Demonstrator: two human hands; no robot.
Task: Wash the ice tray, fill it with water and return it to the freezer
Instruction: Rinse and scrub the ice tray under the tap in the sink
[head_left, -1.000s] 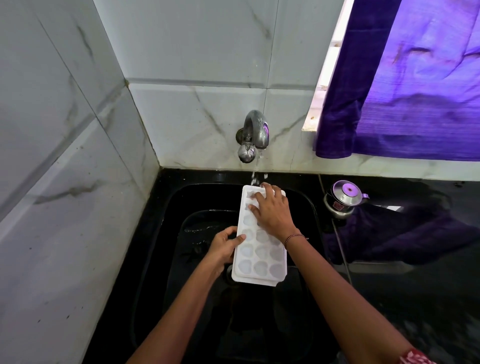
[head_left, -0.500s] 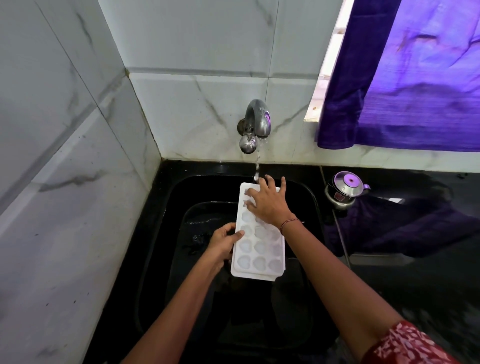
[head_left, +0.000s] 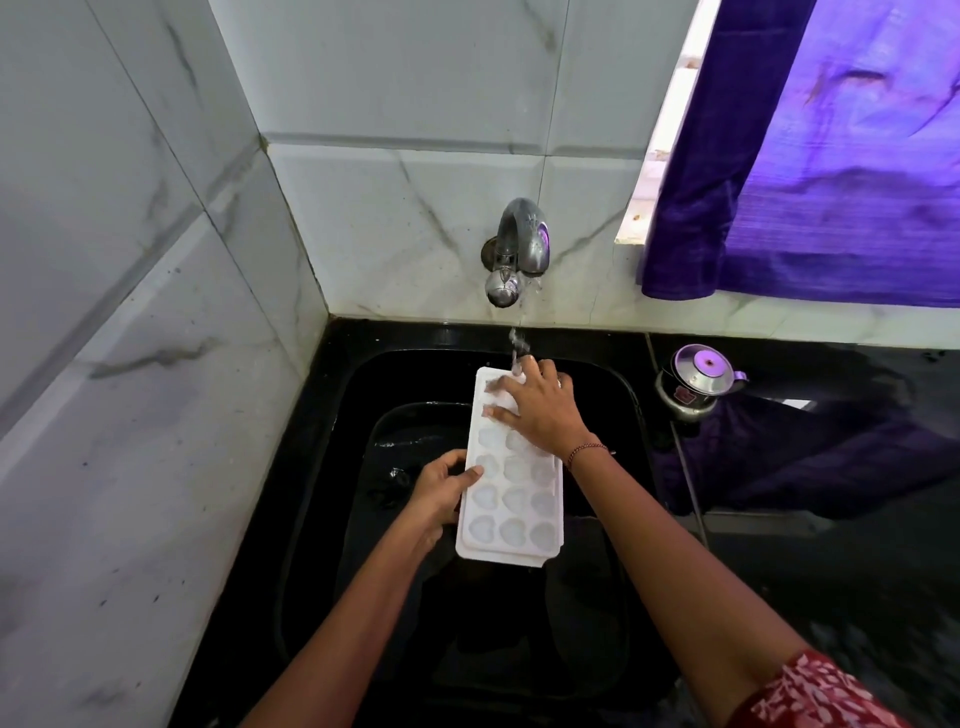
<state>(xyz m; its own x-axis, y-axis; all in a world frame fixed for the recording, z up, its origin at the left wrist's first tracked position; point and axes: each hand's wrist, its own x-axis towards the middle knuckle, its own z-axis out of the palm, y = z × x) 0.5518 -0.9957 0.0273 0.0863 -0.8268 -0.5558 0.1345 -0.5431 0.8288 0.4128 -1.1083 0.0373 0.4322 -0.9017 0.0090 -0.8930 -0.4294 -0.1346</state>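
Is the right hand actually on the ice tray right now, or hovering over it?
Touching. The head view shows the right hand flat on the far end of the ice tray, fingers spread across its cells, with no gap visible.

White ice tray (head_left: 511, 493); black sink (head_left: 631, 405); purple curtain (head_left: 831, 156); grey-veined white tiles (head_left: 395, 67).

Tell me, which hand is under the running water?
The right hand, lying flat on the ice tray's far end where the tap's stream lands. The left hand only grips the tray's side edge, away from the stream.
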